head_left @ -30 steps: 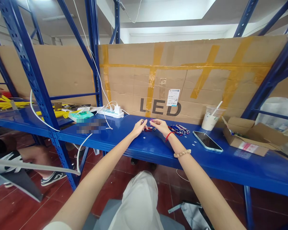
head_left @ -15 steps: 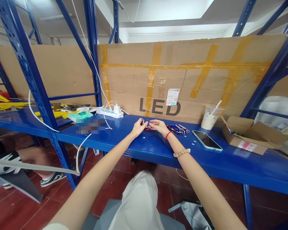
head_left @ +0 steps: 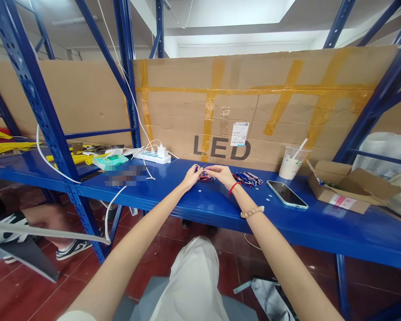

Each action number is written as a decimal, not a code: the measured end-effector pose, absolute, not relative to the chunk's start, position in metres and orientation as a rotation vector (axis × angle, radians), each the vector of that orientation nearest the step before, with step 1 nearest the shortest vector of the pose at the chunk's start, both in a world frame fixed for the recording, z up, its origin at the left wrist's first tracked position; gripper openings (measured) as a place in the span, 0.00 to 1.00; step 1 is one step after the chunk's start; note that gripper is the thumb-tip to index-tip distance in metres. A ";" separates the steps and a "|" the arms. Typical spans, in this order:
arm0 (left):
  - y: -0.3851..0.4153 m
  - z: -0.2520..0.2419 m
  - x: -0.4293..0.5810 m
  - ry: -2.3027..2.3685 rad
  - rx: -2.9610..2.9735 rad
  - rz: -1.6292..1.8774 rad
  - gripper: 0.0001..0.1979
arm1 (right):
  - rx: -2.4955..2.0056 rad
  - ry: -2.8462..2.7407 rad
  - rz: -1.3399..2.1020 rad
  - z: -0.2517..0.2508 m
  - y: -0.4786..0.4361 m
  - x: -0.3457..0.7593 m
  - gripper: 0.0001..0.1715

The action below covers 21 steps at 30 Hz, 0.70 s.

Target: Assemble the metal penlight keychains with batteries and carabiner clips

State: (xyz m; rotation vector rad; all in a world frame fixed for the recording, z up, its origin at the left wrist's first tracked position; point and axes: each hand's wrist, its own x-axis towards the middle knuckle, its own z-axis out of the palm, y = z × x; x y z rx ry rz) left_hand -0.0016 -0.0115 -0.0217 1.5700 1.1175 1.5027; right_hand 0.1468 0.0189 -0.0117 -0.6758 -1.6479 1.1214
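Observation:
Above the blue shelf (head_left: 173, 189), my left hand (head_left: 191, 177) is closed around a small dark blue or purple piece that shows between thumb and finger. My right hand (head_left: 220, 174) is pinched close beside it, its fingertips meeting something too small to make out. Just below and between the hands lie a few small red metal pieces (head_left: 206, 179). A pile of blue, red and silver metal pieces (head_left: 249, 179) lies to the right of my right hand.
Right of the pile are a phone (head_left: 287, 194), a cup with a straw (head_left: 290, 165) and an open cardboard box (head_left: 342, 187). At left stand a white power strip (head_left: 152, 156), cables and a blue upright (head_left: 36, 93). A person's leg (head_left: 50, 218) shows below left.
The fingertips of my right hand have moved in closer to my left hand and pinch together. More of the red pieces under the hands shows. The view has shifted slightly.

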 end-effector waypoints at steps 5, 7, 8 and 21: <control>-0.009 -0.025 -0.002 1.177 1.603 1.555 0.09 | -0.731 -1.746 1.032 -0.012 0.018 0.148 0.19; -0.008 -0.026 -0.003 1.224 1.664 1.567 0.08 | -0.741 -1.786 0.997 -0.012 0.018 0.148 0.20; -0.008 -0.027 -0.004 1.248 1.696 1.565 0.07 | -0.748 -1.803 0.976 -0.012 0.018 0.148 0.22; -0.014 -0.022 -0.005 1.404 1.976 1.482 0.08 | -0.774 -2.306 0.502 -0.019 0.013 0.146 0.18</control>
